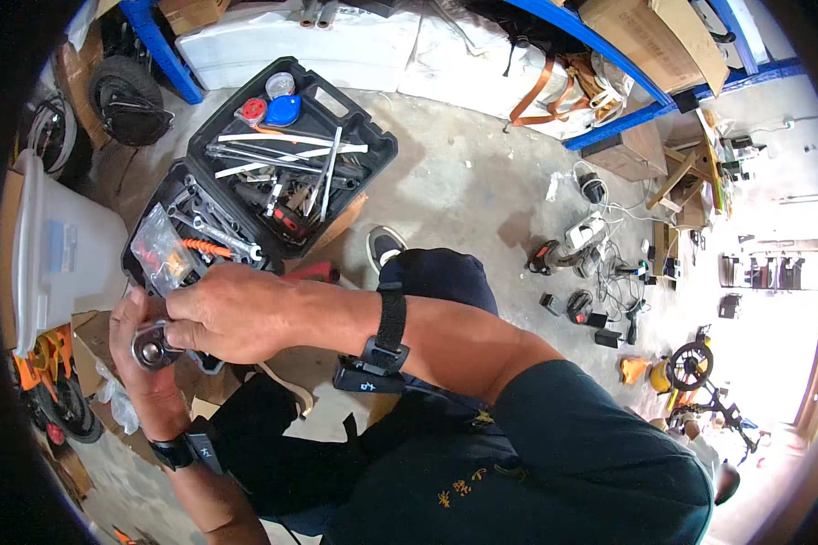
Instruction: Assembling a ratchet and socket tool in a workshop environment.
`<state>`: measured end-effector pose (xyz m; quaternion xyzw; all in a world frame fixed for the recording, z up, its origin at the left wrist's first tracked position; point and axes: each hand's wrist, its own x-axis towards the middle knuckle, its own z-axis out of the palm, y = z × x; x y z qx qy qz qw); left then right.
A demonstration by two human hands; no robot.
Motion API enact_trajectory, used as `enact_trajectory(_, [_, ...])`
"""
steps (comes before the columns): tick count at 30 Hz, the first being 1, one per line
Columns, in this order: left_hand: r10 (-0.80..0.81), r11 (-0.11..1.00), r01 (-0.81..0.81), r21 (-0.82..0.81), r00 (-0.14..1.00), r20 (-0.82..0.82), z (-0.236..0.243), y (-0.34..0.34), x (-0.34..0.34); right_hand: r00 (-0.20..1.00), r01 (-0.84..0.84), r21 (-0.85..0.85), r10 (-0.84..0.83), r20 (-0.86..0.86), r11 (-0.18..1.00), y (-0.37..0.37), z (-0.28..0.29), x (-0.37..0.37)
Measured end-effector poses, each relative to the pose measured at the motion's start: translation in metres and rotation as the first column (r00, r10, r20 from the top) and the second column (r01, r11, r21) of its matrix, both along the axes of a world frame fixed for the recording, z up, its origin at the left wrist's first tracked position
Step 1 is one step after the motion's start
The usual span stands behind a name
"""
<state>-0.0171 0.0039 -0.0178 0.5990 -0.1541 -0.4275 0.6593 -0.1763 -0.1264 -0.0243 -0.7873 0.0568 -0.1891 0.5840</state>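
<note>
At the lower left, in front of the open tool case (pixel 386 150), my two hands are together. My left hand (pixel 129 331) is closed around a silver metal tool with a rounded head and a round stud, which looks like a ratchet wrench (pixel 152 349). My right hand (pixel 223 309) comes over from the right, its fingers pinching the same tool by the head. The rest of the tool is hidden by the hands. Just beyond them, the case holds several combination wrenches (pixel 214 222), a clear plastic bag (pixel 162 243) and an orange coiled piece (pixel 206 247).
A white plastic bin (pixel 82 259) stands left of the case. Blue shelving (pixel 600 54) with cardboard boxes is at the back. Cables and chargers (pixel 600 263) lie on the floor to the right. A small wheeled frame (pixel 713 391) stands farther right.
</note>
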Motion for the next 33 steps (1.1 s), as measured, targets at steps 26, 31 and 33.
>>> enact_trajectory(26, [-0.027, 0.995, 0.038, -0.087, 0.991, 0.127, 0.000, -0.003, -0.007, 0.995, -0.073, -0.140, 0.064, -0.070, 0.987, 0.000, 0.001, -0.005])
enact_trajectory(31, [0.452, 0.891, -0.395, -0.226, 0.827, 0.336, -0.009, -0.014, -0.024, 0.996, -0.076, 0.579, 0.084, 0.013, 0.812, 0.020, -0.007, 0.003])
enact_trajectory(33, [0.342, 0.906, -0.271, -0.325, 0.921, 0.186, -0.006, -0.009, -0.018, 0.996, -0.085, 0.668, 0.081, 0.036, 0.739, 0.027, -0.006, 0.007])
